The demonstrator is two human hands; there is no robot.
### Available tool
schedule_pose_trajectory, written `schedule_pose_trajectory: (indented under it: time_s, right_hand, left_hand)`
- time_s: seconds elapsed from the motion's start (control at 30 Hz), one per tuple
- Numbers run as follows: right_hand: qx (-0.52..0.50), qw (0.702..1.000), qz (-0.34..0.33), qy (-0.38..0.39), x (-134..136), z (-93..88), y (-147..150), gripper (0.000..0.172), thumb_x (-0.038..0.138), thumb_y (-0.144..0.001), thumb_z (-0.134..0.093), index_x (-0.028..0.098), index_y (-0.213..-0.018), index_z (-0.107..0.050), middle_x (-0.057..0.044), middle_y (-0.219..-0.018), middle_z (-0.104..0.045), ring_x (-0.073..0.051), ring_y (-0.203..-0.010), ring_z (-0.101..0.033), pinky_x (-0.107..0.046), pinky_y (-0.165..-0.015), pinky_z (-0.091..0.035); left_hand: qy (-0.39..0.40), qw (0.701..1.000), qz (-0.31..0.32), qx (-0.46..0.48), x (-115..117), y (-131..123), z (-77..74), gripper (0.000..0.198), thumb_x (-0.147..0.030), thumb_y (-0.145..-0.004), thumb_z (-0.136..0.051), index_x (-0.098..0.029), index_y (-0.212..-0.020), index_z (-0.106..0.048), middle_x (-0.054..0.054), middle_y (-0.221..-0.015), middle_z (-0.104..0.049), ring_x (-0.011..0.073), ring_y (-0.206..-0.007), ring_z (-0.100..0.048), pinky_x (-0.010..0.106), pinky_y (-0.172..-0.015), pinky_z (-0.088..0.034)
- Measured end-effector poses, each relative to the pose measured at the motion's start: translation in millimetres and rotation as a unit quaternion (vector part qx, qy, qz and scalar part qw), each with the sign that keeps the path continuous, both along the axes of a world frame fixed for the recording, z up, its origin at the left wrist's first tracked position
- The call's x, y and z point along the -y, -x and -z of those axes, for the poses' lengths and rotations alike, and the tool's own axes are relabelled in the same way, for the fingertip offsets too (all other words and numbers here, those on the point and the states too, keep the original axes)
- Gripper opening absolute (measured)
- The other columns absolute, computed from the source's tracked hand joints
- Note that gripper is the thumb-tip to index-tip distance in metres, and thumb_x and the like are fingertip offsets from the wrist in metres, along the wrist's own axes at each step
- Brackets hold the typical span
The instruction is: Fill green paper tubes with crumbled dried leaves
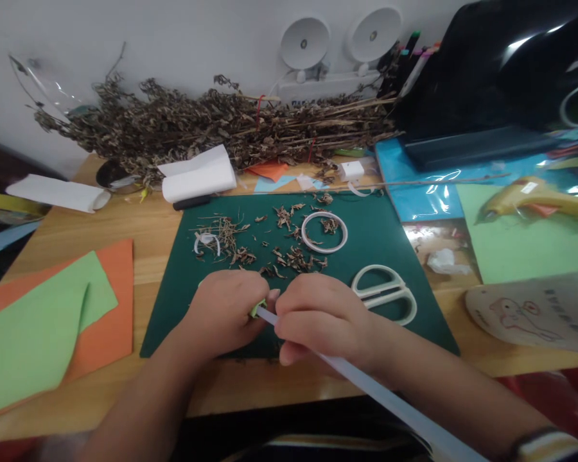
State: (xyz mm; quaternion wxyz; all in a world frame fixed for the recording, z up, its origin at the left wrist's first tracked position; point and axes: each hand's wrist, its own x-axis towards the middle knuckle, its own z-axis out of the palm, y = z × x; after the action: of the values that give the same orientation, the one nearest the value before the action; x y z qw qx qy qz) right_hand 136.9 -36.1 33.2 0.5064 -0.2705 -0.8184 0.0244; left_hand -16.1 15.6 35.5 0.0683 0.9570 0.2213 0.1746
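Note:
Over the front of a green cutting mat point(173, 308), my left hand point(228, 305) is closed on a small green item point(257, 308). My right hand point(325, 317) pinches a long whitish strip point(380, 394) close beside it. One end of the strip meets the green item, and the other runs down to the lower right. White-handled scissors point(383, 295) lie right of my right hand, their blades hidden by it. Dry leaf bits point(298, 258), thin stalks point(224, 234) and a white ring point(324, 232) lie on the mat beyond my hands.
Dried plants point(197, 125) stretch along the wall, behind a white paper roll point(200, 181). Green sheets point(38, 327) and orange sheets point(110, 327) lie at left. A yellow glue gun point(534, 199), a dark screen point(491, 70) and a printed white object point(534, 311) are at right.

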Motion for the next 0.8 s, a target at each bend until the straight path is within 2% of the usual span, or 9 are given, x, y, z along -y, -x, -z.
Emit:
schedule_pose_trajectory:
  time_s: [0.43,0.8]
  right_hand:
    - [0.012,0.999,0.022,-0.02,-1.8,0.1,-1.1,0.027,0.027,-0.083,-0.043,0.012,-0.063,-0.055,-0.004,-0.06,-0.061,-0.012,-0.058,-0.057,-0.023,-0.051,-0.046]
    - [0.002,0.999,-0.005,-0.042,6.8,-5.1,-7.8,0.018,0.024,-0.081,-0.047,0.012,-0.068,-0.051,-0.003,-0.061,-0.059,-0.012,-0.058,-0.056,-0.024,-0.052,-0.047]
  left_hand:
    - [-0.055,0.998,-0.002,-0.015,0.3,0.4,0.4,0.026,-0.022,-0.076,-0.037,-0.017,-0.05,-0.041,-0.002,-0.042,-0.042,0.0109,-0.04,-0.039,0.022,-0.04,-0.024]
    - [-0.023,1.0,0.0,0.008,2.3,-1.2,3.8,0.03,-0.023,-0.08,-0.035,-0.017,-0.051,-0.041,-0.002,-0.044,-0.04,0.0097,-0.041,-0.035,0.022,-0.041,-0.024]
